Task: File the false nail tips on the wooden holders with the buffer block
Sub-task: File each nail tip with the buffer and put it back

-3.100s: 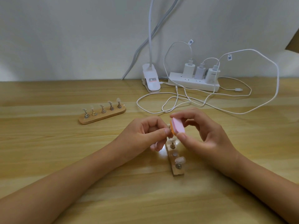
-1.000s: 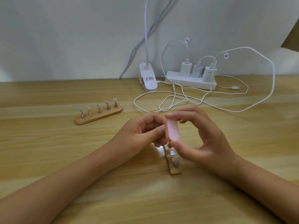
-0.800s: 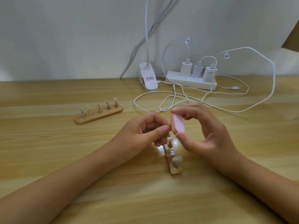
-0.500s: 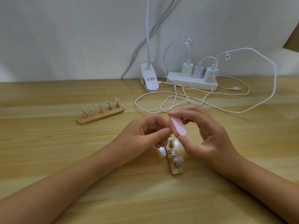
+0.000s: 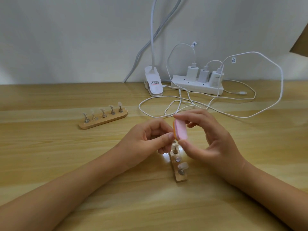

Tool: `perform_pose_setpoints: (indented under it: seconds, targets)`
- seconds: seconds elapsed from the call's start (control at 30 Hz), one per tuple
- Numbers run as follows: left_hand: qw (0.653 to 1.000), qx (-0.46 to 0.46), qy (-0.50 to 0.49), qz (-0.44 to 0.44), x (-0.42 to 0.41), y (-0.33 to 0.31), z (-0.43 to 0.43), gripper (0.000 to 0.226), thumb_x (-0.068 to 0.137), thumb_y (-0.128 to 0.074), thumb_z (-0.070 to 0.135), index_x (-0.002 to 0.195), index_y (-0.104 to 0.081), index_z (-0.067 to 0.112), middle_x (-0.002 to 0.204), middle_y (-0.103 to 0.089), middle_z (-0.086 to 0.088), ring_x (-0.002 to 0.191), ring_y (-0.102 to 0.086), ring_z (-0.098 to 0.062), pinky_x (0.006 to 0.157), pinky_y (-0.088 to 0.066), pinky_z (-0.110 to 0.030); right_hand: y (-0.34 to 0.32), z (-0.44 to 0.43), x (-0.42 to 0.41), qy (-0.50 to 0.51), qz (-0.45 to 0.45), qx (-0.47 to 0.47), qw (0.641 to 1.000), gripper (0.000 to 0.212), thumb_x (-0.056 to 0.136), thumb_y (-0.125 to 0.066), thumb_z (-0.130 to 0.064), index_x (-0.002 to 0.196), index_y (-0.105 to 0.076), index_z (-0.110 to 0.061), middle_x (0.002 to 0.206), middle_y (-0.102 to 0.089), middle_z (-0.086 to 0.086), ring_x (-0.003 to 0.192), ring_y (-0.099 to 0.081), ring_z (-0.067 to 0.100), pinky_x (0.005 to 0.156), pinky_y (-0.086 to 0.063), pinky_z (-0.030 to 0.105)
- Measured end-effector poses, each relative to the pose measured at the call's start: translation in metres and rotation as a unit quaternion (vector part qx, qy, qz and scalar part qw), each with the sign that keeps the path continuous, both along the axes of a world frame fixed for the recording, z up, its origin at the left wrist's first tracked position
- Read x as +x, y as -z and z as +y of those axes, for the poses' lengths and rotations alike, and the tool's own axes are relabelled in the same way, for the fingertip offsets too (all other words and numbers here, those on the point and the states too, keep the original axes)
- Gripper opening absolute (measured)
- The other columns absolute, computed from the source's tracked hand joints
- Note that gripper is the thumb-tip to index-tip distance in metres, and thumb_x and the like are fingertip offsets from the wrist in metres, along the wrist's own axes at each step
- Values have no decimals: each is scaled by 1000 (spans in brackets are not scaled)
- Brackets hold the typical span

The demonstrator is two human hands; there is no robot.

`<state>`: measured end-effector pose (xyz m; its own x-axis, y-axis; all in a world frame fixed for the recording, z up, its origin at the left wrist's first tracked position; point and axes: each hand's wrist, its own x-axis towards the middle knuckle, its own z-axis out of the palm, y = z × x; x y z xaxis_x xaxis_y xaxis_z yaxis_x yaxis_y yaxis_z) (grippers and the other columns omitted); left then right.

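Five tips (image 5: 119, 104) top the far holder (image 5: 106, 121); right hand (image 5: 215, 145) pinches the buffer block (image 5: 181, 130); left hand (image 5: 143, 141) curled, hold unclear.

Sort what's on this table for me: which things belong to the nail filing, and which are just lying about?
In the job:
buffer block, in the grip of the right hand
left hand, pinching beside it, contents hidden
near wooden holder with nail tips
far wooden holder with five tips

Lying about:
power strip with three chargers
white cables
lamp clip
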<state>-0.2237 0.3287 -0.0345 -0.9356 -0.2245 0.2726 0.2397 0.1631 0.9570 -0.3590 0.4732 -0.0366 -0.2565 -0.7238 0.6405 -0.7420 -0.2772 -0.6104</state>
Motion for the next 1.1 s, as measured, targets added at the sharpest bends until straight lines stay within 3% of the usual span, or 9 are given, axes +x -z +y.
perform_pose_setpoints:
  seconds: [0.17,0.5,0.6,0.73,0.77,0.83,0.93,1.1]
  targets:
    - [1000,-1,-11,-7,1,-2,-1,11,91,-61,16,83,-59,8,59,-61,5,54,-54,-5,57,-44,-16,1,0,-2,34,-20,-9,999,42,80,-70,-32,118,-59,-17,114,-62,1,110,-58,21,92,-47,36]
    - [1000,14,-9,-24,3,-4,-1,12,86,-57,14,75,-58,10,54,-57,-2,46,-46,-8,52,-40,-16,2,2,1,15,103,-23,994,44,81,-73,-26,120,-57,-15,118,-58,2,115,-56,20,98,-43,31]
    - [999,13,-10,-32,4,-4,-1,12,85,-59,15,74,-61,11,54,-55,-4,45,-44,-9,52,-40,-16,0,1,-2,46,58,-29,997,43,81,-75,-18,120,-57,-13,118,-58,4,117,-55,22,94,-47,38]
    - [999,1,-5,-46,3,-3,-1,13,87,-59,16,75,-60,11,52,-56,0,44,-44,-8,59,-44,-22,1,3,0,18,92,-26,995,23,86,-68,-16,109,-68,-15,112,-58,2,110,-57,19,95,-45,31]
    - [999,3,-8,-46,3,-3,-1,14,87,-59,16,74,-60,13,52,-56,-1,44,-44,-9,64,-46,-26,2,2,0,11,74,-19,997,19,86,-69,-12,105,-70,-16,109,-58,2,106,-58,16,92,-47,28]
    - [999,21,-12,-43,3,-3,-2,14,87,-59,17,73,-63,16,54,-57,-2,45,-44,-9,63,-47,-22,0,2,-1,2,-2,-10,1000,24,86,-68,-5,106,-70,-19,106,-59,1,101,-58,13,84,-51,24]
    - [998,40,-26,-44,2,-2,-3,15,86,-59,19,73,-65,20,55,-58,-3,46,-46,-9,52,-41,-13,-5,1,-9,33,-101,-26,994,23,90,-61,-11,109,-67,-23,104,-65,-2,98,-61,13,87,-47,23]
    - [994,86,-45,-48,0,0,-8,12,85,-59,22,76,-66,16,55,-57,0,51,-50,-10,50,-39,-16,-17,5,-16,75,-195,-34,977,17,91,-58,-23,105,-66,-26,107,-68,-4,102,-62,11,91,-46,26]
